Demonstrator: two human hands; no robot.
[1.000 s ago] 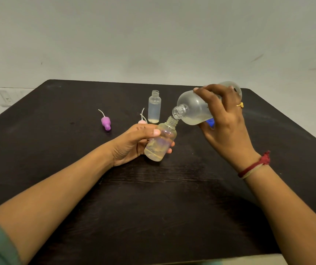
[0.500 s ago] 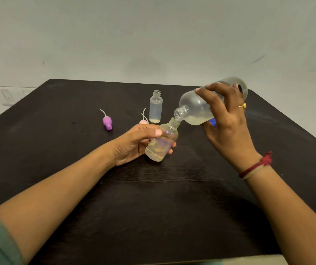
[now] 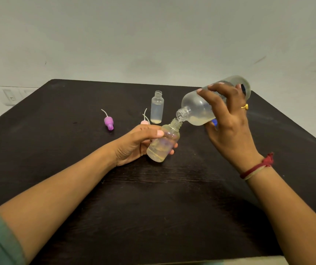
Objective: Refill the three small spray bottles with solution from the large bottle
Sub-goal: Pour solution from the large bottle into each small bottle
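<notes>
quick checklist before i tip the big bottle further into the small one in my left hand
1. Large bottle mouth meets small bottle neck: ok.
2. Left hand grips the small bottle, tilted: ok.
3. Right hand grips the large bottle: ok.
4. Solution left in the large bottle: ok, pooled at its low side.
5. Room left in the small bottle: cannot tell.
6. Standing bottle upright, uncapped, ready next: ok.

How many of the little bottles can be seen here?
2. The tilted small bottle is held in the left hand, at the large bottle's mouth. The upright small bottle stands capless on the table behind it. A third may be hidden.
</notes>
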